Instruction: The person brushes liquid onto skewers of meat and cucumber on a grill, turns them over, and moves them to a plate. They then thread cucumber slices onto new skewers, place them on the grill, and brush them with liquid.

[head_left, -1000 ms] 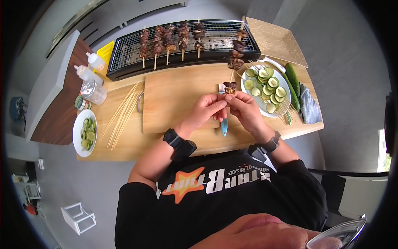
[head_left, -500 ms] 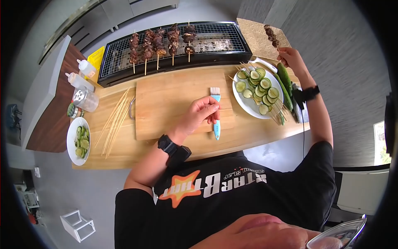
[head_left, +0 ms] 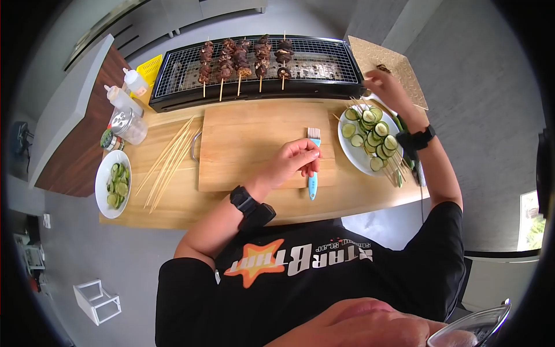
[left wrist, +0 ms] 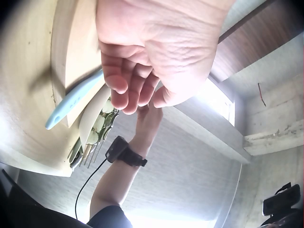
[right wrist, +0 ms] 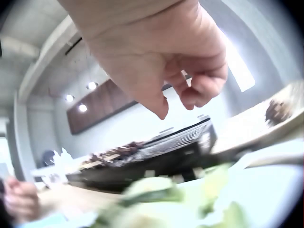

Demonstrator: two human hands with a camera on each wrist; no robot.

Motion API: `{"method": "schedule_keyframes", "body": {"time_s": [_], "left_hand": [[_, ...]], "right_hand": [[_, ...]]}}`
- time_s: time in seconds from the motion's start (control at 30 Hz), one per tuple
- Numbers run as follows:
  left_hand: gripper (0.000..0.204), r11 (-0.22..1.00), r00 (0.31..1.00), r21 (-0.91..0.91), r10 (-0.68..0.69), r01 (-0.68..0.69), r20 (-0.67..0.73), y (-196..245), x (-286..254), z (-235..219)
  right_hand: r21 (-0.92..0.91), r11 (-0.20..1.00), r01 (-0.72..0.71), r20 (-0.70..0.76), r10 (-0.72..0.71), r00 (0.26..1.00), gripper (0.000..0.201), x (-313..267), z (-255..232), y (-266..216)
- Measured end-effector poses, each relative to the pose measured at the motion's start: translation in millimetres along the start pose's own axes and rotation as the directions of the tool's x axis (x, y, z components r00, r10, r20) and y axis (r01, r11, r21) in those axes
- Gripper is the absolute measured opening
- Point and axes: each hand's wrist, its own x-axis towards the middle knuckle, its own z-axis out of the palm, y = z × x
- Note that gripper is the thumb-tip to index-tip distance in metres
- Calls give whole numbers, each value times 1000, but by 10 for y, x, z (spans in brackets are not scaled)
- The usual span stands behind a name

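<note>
My left hand (head_left: 300,159) hovers over the right part of the cutting board (head_left: 248,144), fingers loosely curled and holding nothing. Just beside it lies a basting brush (head_left: 313,185) with a blue handle. My right hand (head_left: 388,92) is above the back edge of the cucumber plate, near the grill's right end. In the right wrist view, bare space shows between thumb and fingers of that hand (right wrist: 190,71). Beyond it a browned meat skewer (right wrist: 278,111) lies on the patterned tan board (head_left: 404,78), mostly hidden behind the hand in the head view.
Several meat skewers (head_left: 225,63) lie across the black grill (head_left: 324,89). Threaded cucumber slices (head_left: 376,130) fill a white plate (head_left: 355,159) at right. To the left are bare bamboo sticks (head_left: 165,165), squeeze bottles (head_left: 118,98), a shaker jar (head_left: 130,127) and a bowl (head_left: 101,194) of cucumber.
My right hand took the meat skewer from in front of me to the tan board at right, let go of it there and came back leftward. My left hand stayed over the cutting board.
</note>
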Motion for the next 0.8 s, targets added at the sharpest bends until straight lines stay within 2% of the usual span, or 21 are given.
{"method": "schedule_keyframes", "body": {"time_s": [0.03, 0.07, 0.1, 0.17, 0.33, 0.47, 0.63, 0.7, 0.77, 0.8], "left_hand": [[19, 1000, 1000, 2, 7, -7, -2, 3, 0, 6], [21, 1000, 1000, 3, 13, -13, -3, 3, 0, 13], [20, 1000, 1000, 2, 7, -7, -1, 3, 3, 16], [19, 1000, 1000, 2, -1, 1, -4, 17, -10, 13], [21, 999, 1000, 26, -19, 19, -8, 87, -38, 43], [22, 1000, 1000, 28, -13, 13, -1, 111, -52, 57], [20, 1000, 1000, -9, -8, 8, -9, 38, -28, 28], [19, 1000, 1000, -28, 3, -3, -1, 15, -26, 23], [18, 999, 1000, -37, 13, -13, 3, 8, -19, 19], [18, 999, 1000, -34, 10, -10, 1, 9, -20, 19]], "right_hand": [[138, 987, 81, 100, -95, 990, 32, 40, 157, -114], [267, 963, -42, 270, -33, 962, 31, -5, 209, -489], [392, 912, -121, 378, -39, 925, 30, -6, 309, -682], [505, 829, -239, 498, -53, 866, 33, 50, 532, -925], [720, 440, -536, 605, -20, 796, 25, 361, 1110, -1088], [755, 344, -559, 599, -13, 801, 18, 459, 1253, -1077], [794, 402, -456, 463, 86, 882, 16, 320, 866, -886], [791, 494, -361, 349, 119, 929, 19, 241, 576, -686], [707, 629, -322, 316, 126, 940, 20, 210, 205, -327], [698, 646, -308, 259, 173, 950, 22, 172, 55, -201]]}}
